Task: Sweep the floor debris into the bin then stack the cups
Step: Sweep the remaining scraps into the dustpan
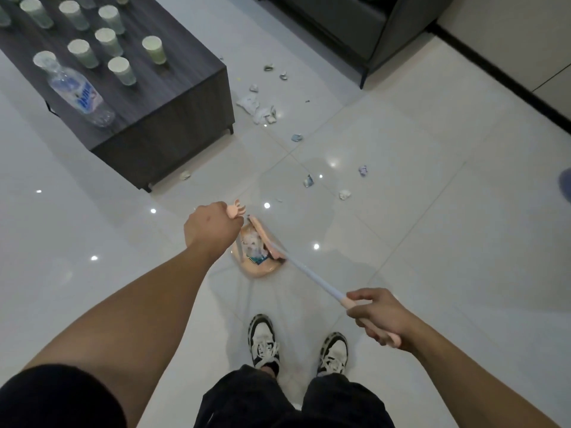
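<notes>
My left hand (210, 230) grips the pink top of the dustpan handle, and the pink dustpan (262, 267) stands on the floor just in front of my feet with scraps inside. My right hand (377, 316) grips the pink end of the broom handle (312, 278), whose pink head (265, 239) lies over the dustpan mouth. Crumpled paper debris (256, 108) lies scattered on the white tiles ahead, with smaller scraps (309, 180) nearer. Several pale green cups (122, 69) stand separately on the dark coffee table (173, 118).
A plastic water bottle (77, 91) lies on the coffee table near its front corner. A dark sofa (355, 29) stands at the back right, with a wall and black skirting (509, 72) to the right. My two sneakers (262, 344) are behind the dustpan.
</notes>
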`<state>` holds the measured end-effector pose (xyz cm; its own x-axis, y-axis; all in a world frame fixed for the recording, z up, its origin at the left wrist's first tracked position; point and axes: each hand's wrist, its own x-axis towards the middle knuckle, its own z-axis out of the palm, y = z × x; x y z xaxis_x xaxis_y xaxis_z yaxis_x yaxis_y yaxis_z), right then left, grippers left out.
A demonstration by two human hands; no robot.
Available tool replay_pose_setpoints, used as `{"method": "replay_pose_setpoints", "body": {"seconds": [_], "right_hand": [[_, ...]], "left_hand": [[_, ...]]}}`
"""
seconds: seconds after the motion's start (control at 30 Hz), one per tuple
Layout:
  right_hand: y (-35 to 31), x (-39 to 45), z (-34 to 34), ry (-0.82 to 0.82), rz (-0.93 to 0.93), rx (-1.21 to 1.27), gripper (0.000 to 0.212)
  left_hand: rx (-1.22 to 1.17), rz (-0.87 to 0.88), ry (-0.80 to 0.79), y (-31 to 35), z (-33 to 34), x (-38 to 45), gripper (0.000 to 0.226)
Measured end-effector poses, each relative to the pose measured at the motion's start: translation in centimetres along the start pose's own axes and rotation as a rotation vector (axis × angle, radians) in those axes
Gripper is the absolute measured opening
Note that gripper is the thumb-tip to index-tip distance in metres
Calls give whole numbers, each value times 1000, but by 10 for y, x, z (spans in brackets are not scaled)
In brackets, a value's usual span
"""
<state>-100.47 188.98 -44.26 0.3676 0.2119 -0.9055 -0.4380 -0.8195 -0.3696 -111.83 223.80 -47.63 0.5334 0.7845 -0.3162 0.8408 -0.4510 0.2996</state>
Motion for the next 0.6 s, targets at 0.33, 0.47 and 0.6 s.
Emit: {"method": "replay_pose_setpoints", "body": {"seconds": [0.33,0.47,0.6], "right_hand": [[-58,-3,-18,25,-127,-124,47],[-103,30,-16,105,-196,-316,49],[-144,70,-25,146,-260,-441,47]], "left_hand": [[-61,-80,56,-20,-14,-8,28],[-145,-194,84,-15,-14,-20,25],[-207,-348,119,-6,-5,-31,25]]}}
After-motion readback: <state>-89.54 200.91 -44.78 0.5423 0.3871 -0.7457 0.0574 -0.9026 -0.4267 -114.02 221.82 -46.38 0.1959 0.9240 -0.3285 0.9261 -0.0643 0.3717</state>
